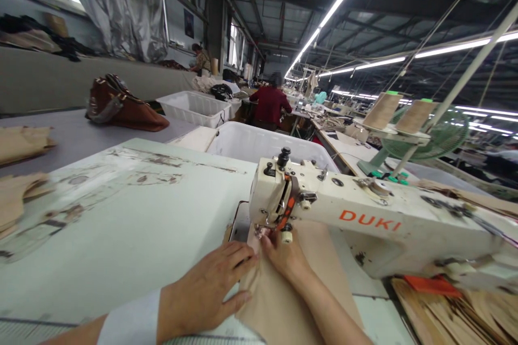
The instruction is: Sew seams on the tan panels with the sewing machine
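A tan piece of fabric lies on the pale green table and runs under the head of a cream sewing machine. My left hand rests at the fabric's left edge, fingers stretched out and thumb apart, the fingertips touching the cloth. Close to the needle area, my right hand lies over the fabric with its fingers by the presser foot. The machine head partly hides those fingertips, so whether they pinch the cloth does not show.
A brown handbag sits on the grey table at left, near tan cut pieces. White bins stand behind the machine. Thread cones and a green fan are at right. A person in dark red works further back.
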`<state>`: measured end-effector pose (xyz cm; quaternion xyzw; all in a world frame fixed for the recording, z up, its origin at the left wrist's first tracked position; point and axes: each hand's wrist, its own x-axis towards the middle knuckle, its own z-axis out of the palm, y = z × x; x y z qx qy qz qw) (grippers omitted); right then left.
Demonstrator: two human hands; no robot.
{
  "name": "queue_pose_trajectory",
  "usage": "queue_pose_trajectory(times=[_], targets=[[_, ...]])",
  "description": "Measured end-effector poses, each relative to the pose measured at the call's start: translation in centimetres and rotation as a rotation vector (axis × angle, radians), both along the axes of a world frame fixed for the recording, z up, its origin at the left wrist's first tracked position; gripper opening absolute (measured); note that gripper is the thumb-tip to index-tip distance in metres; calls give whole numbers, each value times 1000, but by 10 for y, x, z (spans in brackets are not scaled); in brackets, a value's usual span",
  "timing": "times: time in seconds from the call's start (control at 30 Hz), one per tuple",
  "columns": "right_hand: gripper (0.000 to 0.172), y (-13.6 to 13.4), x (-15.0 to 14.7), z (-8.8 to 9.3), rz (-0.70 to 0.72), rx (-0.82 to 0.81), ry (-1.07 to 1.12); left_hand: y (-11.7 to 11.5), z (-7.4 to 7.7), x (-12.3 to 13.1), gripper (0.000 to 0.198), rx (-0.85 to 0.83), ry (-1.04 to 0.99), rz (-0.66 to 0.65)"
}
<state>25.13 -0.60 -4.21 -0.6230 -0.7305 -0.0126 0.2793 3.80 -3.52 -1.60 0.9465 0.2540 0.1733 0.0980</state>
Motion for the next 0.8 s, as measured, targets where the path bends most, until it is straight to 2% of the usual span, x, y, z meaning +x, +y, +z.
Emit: queue_pose_trajectory(times=[0.17,0.27,0.37,0.5,0.57,0.8], targets=[[19,18,-3,0,-80,-61,24,-3,-1,1,48,20,-14,11],[23,-1,-3,7,-61,-61,41,-8,-6,-3,49,6,-40,25],[22,-40,1,18,54,-80,58,-13,-13,-10,51,-13,-77,57],[25,-81,5,25,342,-149,74,-15,-15,-13,45,-16,-108,21],[31,-88,7,24,412,-156,56,-15,-12,-12,45,14,-112,-23],[37,-81,12,15,445,-132,-157,-13,2,-13,45,107,-27,-83]])
